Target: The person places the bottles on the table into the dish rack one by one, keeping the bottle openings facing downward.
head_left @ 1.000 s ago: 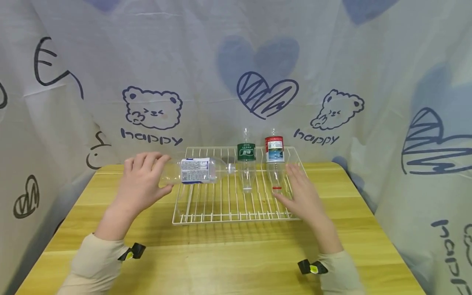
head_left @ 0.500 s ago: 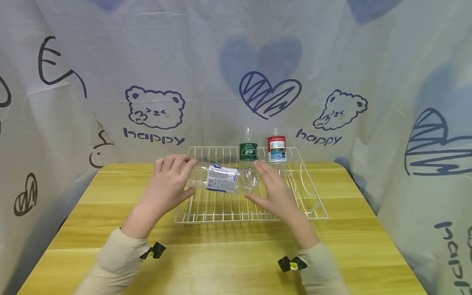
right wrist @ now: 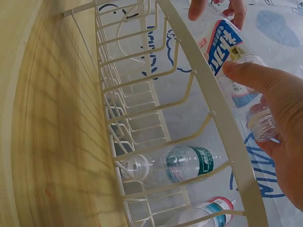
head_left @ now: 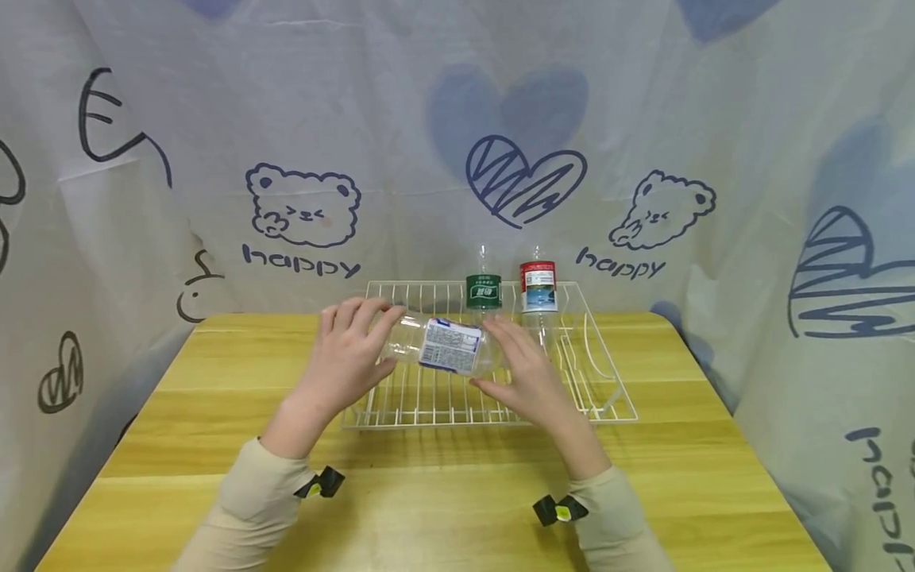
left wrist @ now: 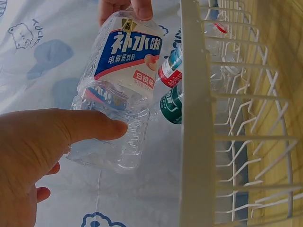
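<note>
A clear plastic bottle with a white and blue label lies sideways above the rack, tilted slightly, its neck end to the right. My left hand grips the base end, with the thumb along the near side in the left wrist view. Fingers of my right hand hold it near the shoulder, thumb over the label's edge in the right wrist view. The neck shows no cap. Behind it, a green-labelled bottle and a red-labelled bottle stand neck down in the white wire rack.
The rack sits toward the back of a wooden table. Its thin rails and prongs rise close to both hands in the wrist views. A patterned cloth hangs behind and on both sides.
My left hand has carried the bottle right, over the rack. My right hand has left the red-labelled bottle, moved left and taken hold of the carried bottle's neck end.
</note>
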